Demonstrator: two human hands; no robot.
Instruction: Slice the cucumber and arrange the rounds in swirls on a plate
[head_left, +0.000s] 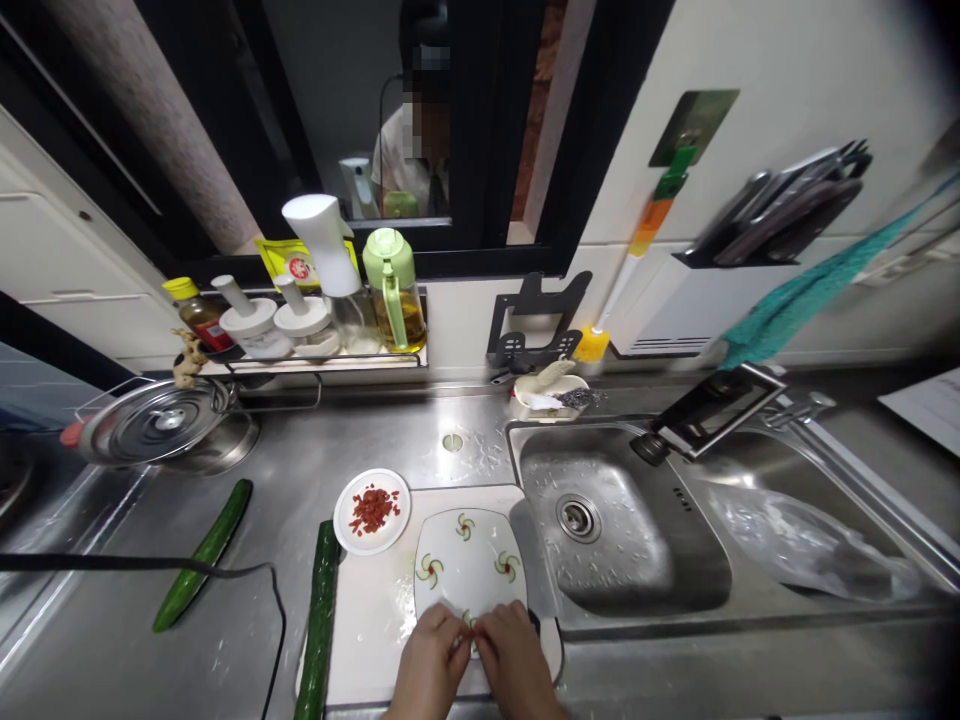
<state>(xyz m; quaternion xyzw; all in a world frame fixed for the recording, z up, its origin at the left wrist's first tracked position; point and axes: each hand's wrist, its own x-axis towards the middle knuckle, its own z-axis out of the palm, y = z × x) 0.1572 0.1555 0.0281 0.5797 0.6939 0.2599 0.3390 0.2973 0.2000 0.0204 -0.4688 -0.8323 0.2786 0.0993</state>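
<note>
My left hand (431,655) and my right hand (517,660) meet at the near edge of a white square plate (469,567). Their fingertips are pinched together over a small group of green slices; whatever lies between them is too small to make out. Similar pinwheels of thin green slices with red centres, such as the far one (465,526), decorate the plate. Under it is a white cutting board (367,630). Red goji berries (373,510) fill the middle of a small white dish (347,537) at the board's far left corner. A cucumber (321,610) lies along the board's left edge.
Another cucumber (206,555) rests on the steel counter, near a black cable (225,572). A lidded pot (169,420) and a shelf of bottles stand behind. To the right, the sink (600,560) has a tap (802,410) and a plastic bag (810,545). A dark object shows beside my right hand.
</note>
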